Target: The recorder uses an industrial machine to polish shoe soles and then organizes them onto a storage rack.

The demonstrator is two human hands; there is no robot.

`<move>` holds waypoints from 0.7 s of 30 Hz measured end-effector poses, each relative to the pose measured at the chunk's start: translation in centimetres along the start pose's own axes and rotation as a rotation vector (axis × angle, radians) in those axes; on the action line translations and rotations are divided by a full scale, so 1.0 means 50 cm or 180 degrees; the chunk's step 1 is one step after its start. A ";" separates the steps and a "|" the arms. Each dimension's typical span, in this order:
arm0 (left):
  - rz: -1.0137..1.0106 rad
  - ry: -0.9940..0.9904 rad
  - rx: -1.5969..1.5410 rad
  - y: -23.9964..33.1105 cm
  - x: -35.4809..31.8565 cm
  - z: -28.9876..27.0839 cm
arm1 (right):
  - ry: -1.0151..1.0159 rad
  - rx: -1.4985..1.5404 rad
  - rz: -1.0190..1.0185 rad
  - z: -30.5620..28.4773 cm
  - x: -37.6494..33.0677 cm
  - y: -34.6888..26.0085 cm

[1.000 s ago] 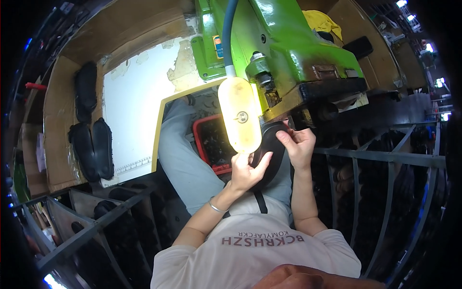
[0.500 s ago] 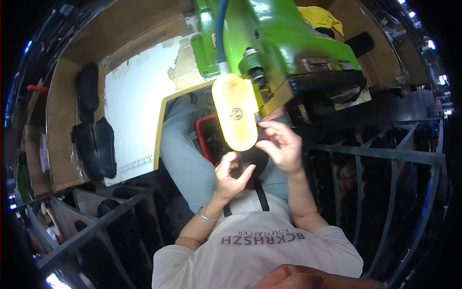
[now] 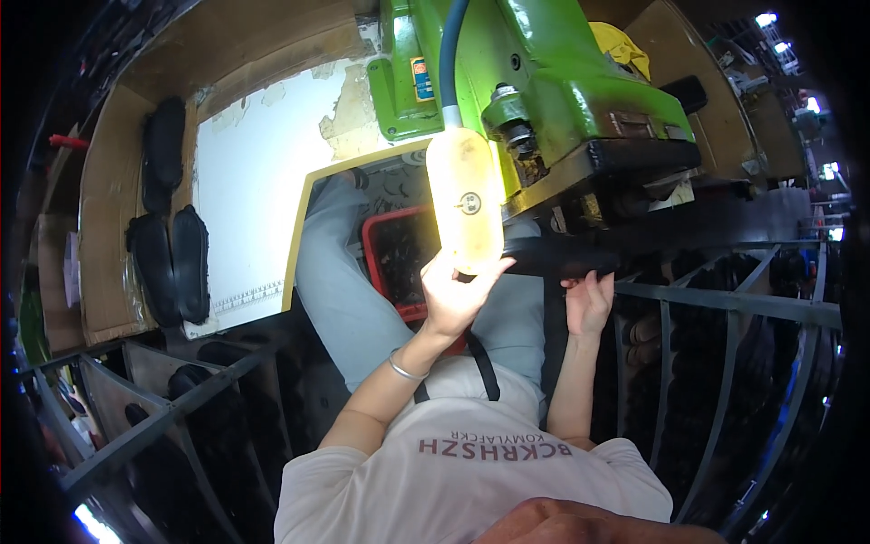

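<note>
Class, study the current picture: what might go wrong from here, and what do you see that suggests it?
1. The right hand is near the green machine; fingers might get pinched if its parts moved.
2. The lamp hides some of the left hand's fingertips from this view, so a slip might go unnoticed.
3. The right fingertips seem to meet only the black piece's edge; it might slip.

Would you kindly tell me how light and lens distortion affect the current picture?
Head view: glare around the lamp, the nearby board washed out; head view: black piece dark, with little surface detail; head view: outer rack uprights curve, and corners fall to black.
</note>
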State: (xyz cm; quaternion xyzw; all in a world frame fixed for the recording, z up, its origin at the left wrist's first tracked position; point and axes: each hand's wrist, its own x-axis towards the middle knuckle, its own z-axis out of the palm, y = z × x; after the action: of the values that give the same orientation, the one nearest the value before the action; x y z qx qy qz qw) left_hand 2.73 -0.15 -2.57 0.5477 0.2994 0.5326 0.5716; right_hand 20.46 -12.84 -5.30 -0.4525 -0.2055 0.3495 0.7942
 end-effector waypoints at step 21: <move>0.0088 0.0111 0.0063 0.071 0.004 -0.044 | -0.0756 0.0391 0.1511 -0.073 -0.040 -0.016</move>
State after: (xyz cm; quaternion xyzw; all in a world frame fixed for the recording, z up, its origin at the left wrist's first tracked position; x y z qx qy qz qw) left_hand -0.24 0.10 0.36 0.5481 0.3070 0.5469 0.5534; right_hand 21.75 -16.71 -6.48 -0.3948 -0.1638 0.5884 0.6863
